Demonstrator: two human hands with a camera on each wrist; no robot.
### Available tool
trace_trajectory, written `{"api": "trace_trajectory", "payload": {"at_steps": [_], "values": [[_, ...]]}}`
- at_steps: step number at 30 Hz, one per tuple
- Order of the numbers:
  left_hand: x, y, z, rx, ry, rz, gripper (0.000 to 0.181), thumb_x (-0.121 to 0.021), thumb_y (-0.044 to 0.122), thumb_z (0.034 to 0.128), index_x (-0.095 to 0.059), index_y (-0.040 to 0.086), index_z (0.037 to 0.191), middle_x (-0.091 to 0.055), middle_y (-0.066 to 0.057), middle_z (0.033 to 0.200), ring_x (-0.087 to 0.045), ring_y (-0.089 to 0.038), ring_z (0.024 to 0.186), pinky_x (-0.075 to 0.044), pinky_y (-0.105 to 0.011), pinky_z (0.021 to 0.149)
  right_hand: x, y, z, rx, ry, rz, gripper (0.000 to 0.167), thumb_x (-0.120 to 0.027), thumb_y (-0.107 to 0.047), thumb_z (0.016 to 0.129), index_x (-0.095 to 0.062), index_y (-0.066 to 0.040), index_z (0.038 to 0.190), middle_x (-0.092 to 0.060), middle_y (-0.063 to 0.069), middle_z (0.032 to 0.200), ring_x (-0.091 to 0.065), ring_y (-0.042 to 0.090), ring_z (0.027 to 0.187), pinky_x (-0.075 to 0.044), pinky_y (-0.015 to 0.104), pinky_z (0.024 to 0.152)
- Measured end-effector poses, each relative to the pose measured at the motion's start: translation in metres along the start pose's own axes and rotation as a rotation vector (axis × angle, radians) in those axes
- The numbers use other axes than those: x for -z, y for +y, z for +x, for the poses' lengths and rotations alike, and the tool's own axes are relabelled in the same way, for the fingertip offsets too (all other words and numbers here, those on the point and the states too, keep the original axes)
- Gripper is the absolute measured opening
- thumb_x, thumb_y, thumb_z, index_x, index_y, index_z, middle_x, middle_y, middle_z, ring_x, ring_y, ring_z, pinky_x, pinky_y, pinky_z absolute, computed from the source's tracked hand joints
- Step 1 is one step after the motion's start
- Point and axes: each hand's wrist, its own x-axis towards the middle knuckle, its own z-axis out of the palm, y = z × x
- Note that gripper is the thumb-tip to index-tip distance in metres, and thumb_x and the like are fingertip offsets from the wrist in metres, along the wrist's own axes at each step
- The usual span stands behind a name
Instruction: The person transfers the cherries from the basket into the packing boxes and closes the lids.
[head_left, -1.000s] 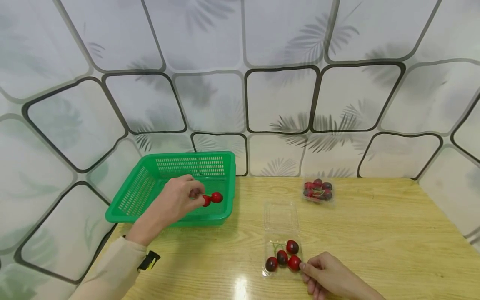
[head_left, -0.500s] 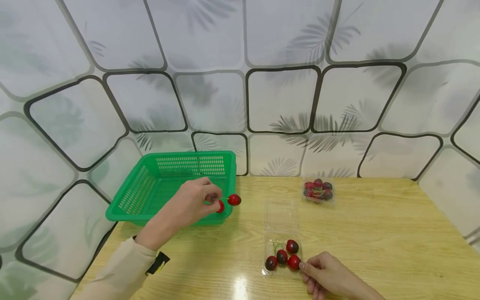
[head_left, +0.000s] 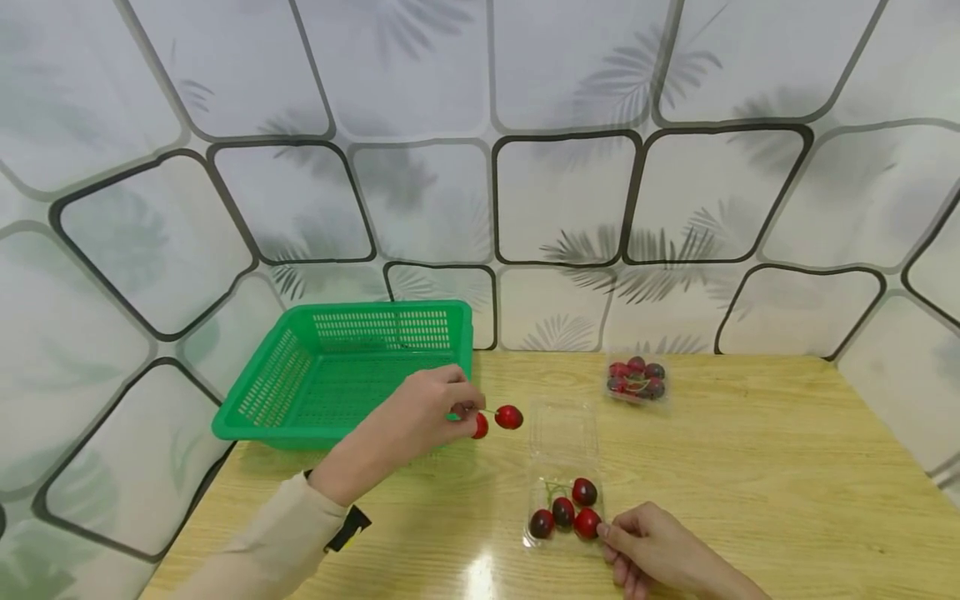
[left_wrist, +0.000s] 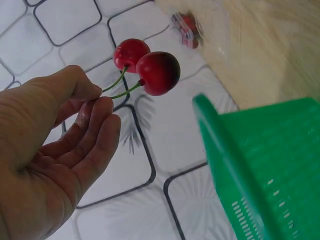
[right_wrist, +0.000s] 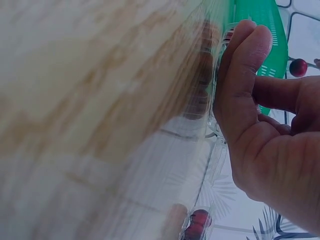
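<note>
My left hand [head_left: 423, 412] pinches the thin green stems of a pair of red cherries [left_wrist: 158, 73] between thumb and fingertips. The two cherries hang just right of the green basket, above the table. An open clear plastic box [head_left: 564, 435] lies in front, its lid folded back toward the wall. Several dark red cherries [head_left: 563, 512] with green stems sit in its near half. At the box's right edge, my right hand [head_left: 663, 546] grips the rim between thumb and curled fingers; in the right wrist view the fingers hide much of that contact.
A green perforated basket [head_left: 300, 434] stands at the back left of the wooden table [head_left: 750, 467]. Farther back on the right is another clear box [head_left: 636, 382] filled with cherries. A patterned white curtain [head_left: 562, 200] borders the table's back and sides.
My left hand has moved right, carrying the cherry pair from over the basket to beyond its right rim, toward the open box. The right hand has stayed at the box edge.
</note>
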Motion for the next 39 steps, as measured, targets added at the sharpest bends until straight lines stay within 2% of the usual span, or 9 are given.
{"api": "trace_trajectory", "payload": {"at_steps": [3, 7, 12, 17, 23, 32, 39], "values": [[-0.009, 0.006, 0.0, 0.002, -0.045, -0.028, 0.015, -0.072, -0.002, 0.0861, -0.077, 0.01, 0.093, -0.063, 0.001, 0.084, -0.056, -0.007, 0.07, -0.046, -0.013, 0.062, 0.0, 0.0, 0.0, 0.006, -0.001, -0.004, 0.035, -0.05, -0.021, 0.109, -0.066, 0.001, 0.086, -0.063, -0.001, 0.066, -0.06, 0.007, 0.056, -0.05, 0.016, 0.049], [-0.025, 0.013, -0.001, 0.008, -0.098, -0.063, 0.012, -0.072, 0.0, 0.0877, -0.077, 0.01, 0.093, -0.063, 0.001, 0.085, -0.058, -0.006, 0.072, -0.047, -0.011, 0.064, -0.001, 0.0, -0.001, -0.002, 0.004, -0.012, 0.035, -0.05, -0.021, 0.109, -0.066, 0.0, 0.086, -0.062, -0.001, 0.066, -0.059, 0.008, 0.056, -0.05, 0.016, 0.049], [-0.043, 0.017, -0.001, 0.022, -0.14, -0.09, 0.01, -0.072, 0.002, 0.0886, -0.076, 0.011, 0.092, -0.061, 0.001, 0.082, -0.054, -0.005, 0.071, -0.045, -0.01, 0.064, -0.001, 0.0, -0.001, -0.013, 0.008, -0.019, 0.034, -0.05, -0.02, 0.108, -0.066, 0.0, 0.086, -0.062, -0.001, 0.066, -0.059, 0.008, 0.056, -0.05, 0.016, 0.049], [-0.056, 0.02, 0.003, 0.025, -0.171, -0.086, 0.009, -0.073, 0.004, 0.0894, -0.076, 0.012, 0.092, -0.059, 0.003, 0.081, -0.046, -0.002, 0.071, -0.042, -0.01, 0.064, -0.001, 0.0, -0.001, -0.014, 0.005, -0.014, 0.034, -0.049, -0.019, 0.108, -0.066, 0.0, 0.085, -0.062, -0.001, 0.066, -0.058, 0.008, 0.057, -0.05, 0.017, 0.049], [-0.07, 0.026, 0.011, 0.037, -0.236, -0.101, 0.006, -0.074, 0.008, 0.0905, -0.077, 0.011, 0.096, -0.062, 0.003, 0.084, -0.046, 0.0, 0.072, -0.041, -0.008, 0.063, 0.0, -0.001, -0.001, 0.009, -0.002, -0.011, 0.035, -0.049, -0.018, 0.109, -0.065, 0.001, 0.084, -0.062, 0.0, 0.067, -0.059, 0.009, 0.058, -0.05, 0.017, 0.05], [-0.089, 0.03, 0.018, 0.049, -0.316, -0.058, 0.011, -0.074, 0.008, 0.0862, -0.079, 0.013, 0.095, -0.067, 0.004, 0.085, -0.048, 0.001, 0.072, -0.04, -0.006, 0.064, 0.0, 0.001, -0.001, -0.005, 0.006, 0.004, 0.035, -0.049, -0.02, 0.109, -0.065, 0.0, 0.086, -0.062, -0.001, 0.066, -0.059, 0.008, 0.057, -0.05, 0.017, 0.05], [-0.096, 0.034, 0.019, 0.048, -0.363, 0.001, 0.011, -0.076, 0.012, 0.0873, -0.08, 0.015, 0.098, -0.066, 0.006, 0.085, -0.049, 0.002, 0.071, -0.041, -0.007, 0.063, 0.001, 0.002, 0.0, 0.012, -0.006, 0.019, 0.035, -0.049, -0.02, 0.109, -0.065, 0.001, 0.086, -0.062, 0.0, 0.066, -0.06, 0.008, 0.057, -0.05, 0.016, 0.049]]}}
